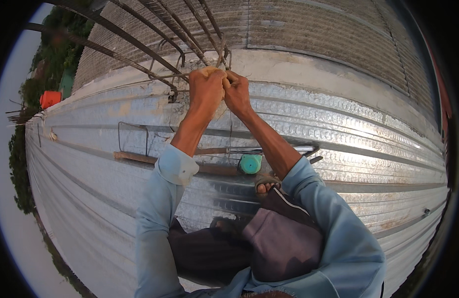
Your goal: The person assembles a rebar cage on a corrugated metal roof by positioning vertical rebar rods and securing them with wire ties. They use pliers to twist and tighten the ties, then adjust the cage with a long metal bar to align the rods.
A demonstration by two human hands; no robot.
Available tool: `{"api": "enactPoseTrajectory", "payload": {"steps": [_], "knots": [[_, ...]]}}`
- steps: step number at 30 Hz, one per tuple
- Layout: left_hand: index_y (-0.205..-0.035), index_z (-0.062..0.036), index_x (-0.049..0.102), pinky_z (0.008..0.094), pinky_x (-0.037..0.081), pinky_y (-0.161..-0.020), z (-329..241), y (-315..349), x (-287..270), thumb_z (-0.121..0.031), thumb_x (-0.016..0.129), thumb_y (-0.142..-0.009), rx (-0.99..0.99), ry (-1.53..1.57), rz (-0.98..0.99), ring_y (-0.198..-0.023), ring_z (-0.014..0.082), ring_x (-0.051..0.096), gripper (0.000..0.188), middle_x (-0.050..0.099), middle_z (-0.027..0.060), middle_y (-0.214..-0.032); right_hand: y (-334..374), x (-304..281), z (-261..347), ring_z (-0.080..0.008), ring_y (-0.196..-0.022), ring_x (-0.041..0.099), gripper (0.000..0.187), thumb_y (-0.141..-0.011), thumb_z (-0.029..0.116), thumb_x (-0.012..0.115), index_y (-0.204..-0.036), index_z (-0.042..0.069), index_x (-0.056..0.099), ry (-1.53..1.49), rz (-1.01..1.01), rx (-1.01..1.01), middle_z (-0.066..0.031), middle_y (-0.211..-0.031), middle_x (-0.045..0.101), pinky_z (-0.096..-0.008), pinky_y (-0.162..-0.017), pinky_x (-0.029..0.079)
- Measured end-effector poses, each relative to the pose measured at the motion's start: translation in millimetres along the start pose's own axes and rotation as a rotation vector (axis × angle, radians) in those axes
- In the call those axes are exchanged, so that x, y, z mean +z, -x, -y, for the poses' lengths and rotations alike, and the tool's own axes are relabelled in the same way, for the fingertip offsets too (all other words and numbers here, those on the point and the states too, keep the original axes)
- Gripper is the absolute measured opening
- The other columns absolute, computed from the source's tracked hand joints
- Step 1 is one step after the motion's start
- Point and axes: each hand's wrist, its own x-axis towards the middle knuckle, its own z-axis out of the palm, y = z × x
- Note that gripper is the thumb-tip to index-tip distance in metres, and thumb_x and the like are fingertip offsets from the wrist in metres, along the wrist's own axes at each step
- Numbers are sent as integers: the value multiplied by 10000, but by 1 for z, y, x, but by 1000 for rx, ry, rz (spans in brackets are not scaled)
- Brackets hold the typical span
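Head view: both sets of fingers are curled shut, the left hand (pixel 205 89) and the right hand (pixel 236 92) pressed knuckle to knuckle at the near end of a rebar cage (pixel 182 47). Between the closed fingers a thin tie wire (pixel 230 126) is pinched; one loose strand hangs down from below the right hand toward the person. The bars of the cage run up and away from the fingers to the left, with bent stirrups (pixel 162 47) looped round them just beyond the knuckles. Directly under the hands lies a pale concrete strip (pixel 289 67), and below that the ribbed metal decking (pixel 363 124) spreads wide on either side. Nearer the person than the fingers, a long steel tool (pixel 269 149) and a strip of timber (pixel 135 157) lie across the ribs, with a teal wire spool (pixel 250 163) just beside a sandalled foot (pixel 266 185). Far left of the hands, at the decking's edge, stands an orange bucket (pixel 50 98).
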Motion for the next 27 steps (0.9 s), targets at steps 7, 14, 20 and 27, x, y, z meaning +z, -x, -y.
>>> {"api": "enactPoseTrajectory", "payload": {"steps": [7, 14, 20, 27], "knots": [[-882, 6, 617, 293, 388, -456, -9, -16, 8, -120, 624, -933, -295, 586, -121, -470, 131, 473, 136, 623, 105, -725, -4, 6, -9, -84, -755, 576, 247, -977, 177, 622, -1009, -58, 692, -30, -92, 88, -48, -835, 684, -265, -654, 472], [-1014, -28, 577, 240, 379, -501, -23, -16, 7, -167, 609, -957, -368, 762, -57, -536, 102, 463, 154, 638, 101, -830, 0, 17, -8, -70, -718, 549, 278, -961, 234, 665, -882, -33, 669, -49, -157, -219, -38, -793, 657, -261, -607, 455], [-1109, 28, 628, 268, 473, -570, -1, -7, -37, -167, 581, -962, -142, 369, -61, -641, 131, 580, 249, 654, 132, -911, -5, 26, 3, -44, -571, 351, 438, -977, 307, 661, -669, 17, 550, 100, -275, 25, 51, -590, 455, -273, -483, 306], [-1244, 12, 634, 350, 564, -761, 9, -60, -53, -89, 549, -958, 258, -313, 50, -799, 171, 663, 315, 685, 127, -983, -8, 30, 4, -72, -553, 347, 478, -959, 322, 679, -638, -3, 541, 206, -317, -26, 15, -551, 429, -322, -479, 303]]}}
